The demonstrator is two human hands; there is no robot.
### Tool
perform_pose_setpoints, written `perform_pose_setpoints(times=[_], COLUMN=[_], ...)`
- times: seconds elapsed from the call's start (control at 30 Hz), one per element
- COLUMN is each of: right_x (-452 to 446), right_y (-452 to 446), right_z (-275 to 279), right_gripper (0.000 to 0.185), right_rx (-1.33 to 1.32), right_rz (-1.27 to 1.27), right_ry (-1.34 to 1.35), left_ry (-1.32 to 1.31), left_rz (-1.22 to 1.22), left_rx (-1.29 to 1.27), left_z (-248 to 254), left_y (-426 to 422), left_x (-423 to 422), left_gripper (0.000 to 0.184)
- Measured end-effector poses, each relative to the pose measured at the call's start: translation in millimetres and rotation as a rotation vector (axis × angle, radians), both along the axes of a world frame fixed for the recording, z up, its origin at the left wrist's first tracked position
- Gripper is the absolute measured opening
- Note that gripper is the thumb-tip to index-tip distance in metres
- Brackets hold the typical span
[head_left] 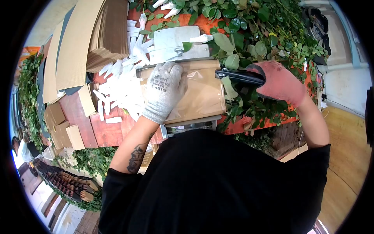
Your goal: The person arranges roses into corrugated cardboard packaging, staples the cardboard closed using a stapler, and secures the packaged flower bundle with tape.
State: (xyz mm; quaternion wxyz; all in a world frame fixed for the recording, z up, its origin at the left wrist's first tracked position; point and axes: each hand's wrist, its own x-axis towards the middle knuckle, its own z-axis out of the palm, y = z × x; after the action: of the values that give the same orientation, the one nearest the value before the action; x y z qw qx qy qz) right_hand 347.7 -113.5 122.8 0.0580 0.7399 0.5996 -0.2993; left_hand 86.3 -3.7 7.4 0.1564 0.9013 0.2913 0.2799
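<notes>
A brown cardboard package (199,95) with a glossy clear covering lies in front of the body. My left hand (163,87), in a whitish knitted glove with dark print, is closed on the package's left part; whether it grips the cardboard or only presses it is hidden. My right hand (278,81), in a red glove, is wrapped round a black stapler-like tool (239,76). The tool's tip meets the package's upper right edge. Just beyond the package is a grey metal plate (177,37) with a bolt.
White netting sleeves (122,87) are heaped at the left, beside stacked cardboard sheets (111,35). Green leafy stems (269,35) cover the back and right of the red table (111,134). More cardboard pieces (74,136) lie at the left edge.
</notes>
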Motion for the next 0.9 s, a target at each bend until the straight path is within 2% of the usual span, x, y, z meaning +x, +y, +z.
perform_pose_setpoints(times=[0.07, 0.13, 0.17, 0.27, 0.33, 0.37, 0.43, 0.47, 0.57, 0.63, 0.67, 0.73, 0.8, 0.87, 0.9], right_x=[5, 19, 21, 24, 23, 27, 34, 33, 20, 11, 10, 10, 10, 0, 1], right_y=[-2, -8, -9, -8, -3, -5, -11, -10, -3, -4, -7, -14, -16, -2, -6], right_z=[-9, -23, -27, -31, -28, -31, -40, -40, -31, -27, -28, -36, -35, -13, -15], right_gripper=[0.050, 0.052, 0.052, 0.054, 0.057, 0.057, 0.053, 0.053, 0.052, 0.053, 0.053, 0.055, 0.055, 0.059, 0.059], right_rx=[0.011, 0.228, 0.223, 0.192, 0.009, 0.009, 0.094, 0.097, 0.041, -0.015, -0.009, 0.087, 0.160, -0.158, -0.149], right_rz=[0.061, 0.172, 0.178, 0.143, 0.006, 0.000, -0.052, -0.058, 0.019, 0.070, 0.055, 0.176, 0.225, 0.120, 0.131], right_ry=[-0.044, 0.067, 0.071, 0.176, 0.367, 0.368, 0.649, 0.651, 0.503, 0.268, 0.269, 0.072, 0.032, 0.051, 0.041], left_ry=[-0.006, -0.006, -0.012, -0.034, -0.045, -0.057, -0.067, -0.062, -0.040, -0.024, -0.026, -0.027, -0.030, -0.032, -0.035], left_rz=[0.004, 0.016, 0.011, 0.012, 0.009, 0.007, -0.002, 0.001, 0.006, -0.001, 0.000, -0.017, -0.013, -0.018, -0.017], left_rx=[0.005, 0.006, -0.005, -0.008, -0.003, -0.010, -0.015, -0.014, -0.011, -0.006, -0.003, -0.001, 0.006, 0.002, -0.001], left_z=[-2, -3, -2, -3, -2, -2, -1, -1, -3, -3, -3, -2, 0, -1, -1], left_y=[1, 1, 1, 1, 1, 1, 1, 1, 0, 1, 1, 1, 0, 0, 1], left_x=[1, 1, 0, 1, 1, 1, 1, 1, 1, 2, 2, 2, 2, 2, 2], left_gripper=[0.011, 0.011, 0.012, 0.012, 0.013, 0.013, 0.013, 0.013, 0.013, 0.012, 0.012, 0.012, 0.011, 0.010, 0.010])
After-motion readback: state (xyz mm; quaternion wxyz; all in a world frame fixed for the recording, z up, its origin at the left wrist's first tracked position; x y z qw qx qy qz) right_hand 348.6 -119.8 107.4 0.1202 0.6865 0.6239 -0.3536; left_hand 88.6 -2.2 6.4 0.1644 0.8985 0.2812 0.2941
